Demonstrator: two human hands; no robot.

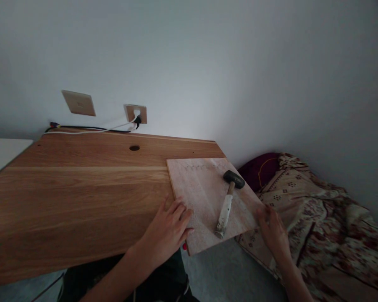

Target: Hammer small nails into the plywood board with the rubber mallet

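Note:
A pale pinkish square tile [204,193] lies on the right end of a wooden desk [82,188], its near corner jutting past the desk edge. On the tile rests a rubber mallet [228,199] with a black head and a paint-smeared wooden handle. My left hand [168,233] lies on the tile's near left edge, fingers stretched and spread. My right hand [272,230] touches the tile's right edge, fingers extended. A small red object [185,247] shows just under the tile's near corner.
Behind the desk, a white wall carries a blank plate [78,102] and a socket [136,113] with black and white cables plugged in. The desktop has a cable hole [134,148]. A patterned blanket [318,222] and a maroon cushion [258,170] lie to the right.

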